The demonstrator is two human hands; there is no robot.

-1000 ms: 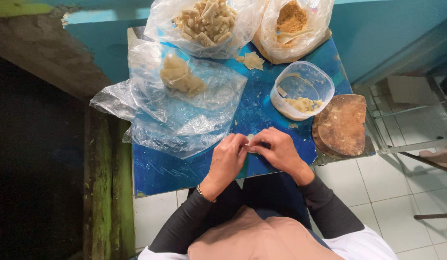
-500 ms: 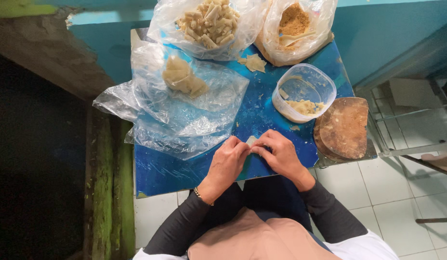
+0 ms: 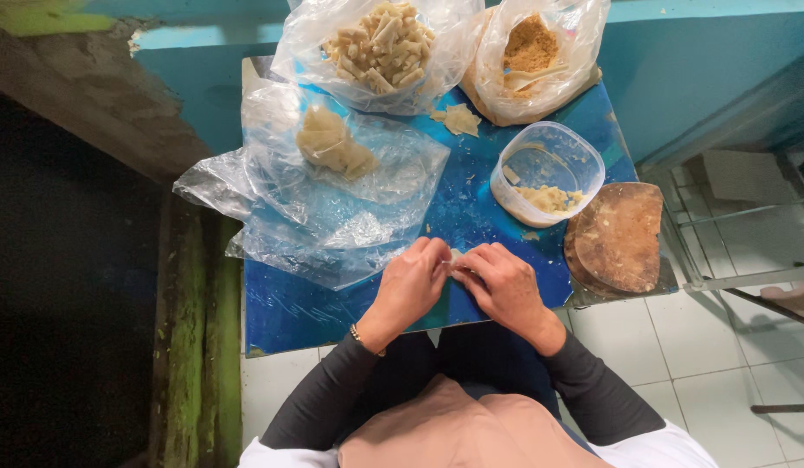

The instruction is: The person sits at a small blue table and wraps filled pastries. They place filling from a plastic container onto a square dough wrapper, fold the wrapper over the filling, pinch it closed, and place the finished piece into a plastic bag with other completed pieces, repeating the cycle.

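Both hands meet at the near edge of the blue table [image 3: 333,321]: the left hand [image 3: 411,286] and the right hand [image 3: 504,290] are curled inward, fingertips pinching a small pale wrapper piece [image 3: 455,258] between them, just above the tabletop. Most of that piece is hidden by the fingers, so its fold cannot be told. Judging from the grip, the work is rolling or folding a filled wrapper, and doing it well likely calls for even pressure from both thumbs, tucked edges, and a tight but unbroken skin. A clear plastic tub [image 3: 547,173] with yellowish filling sits just beyond the right hand, beside a round wooden board [image 3: 619,236]. Left of it lies a crumpled clear bag holding dough sheets [image 3: 331,149]. Farther back stand a bag of finished rolls [image 3: 380,39] and a bag of brown crumbs [image 3: 530,48].
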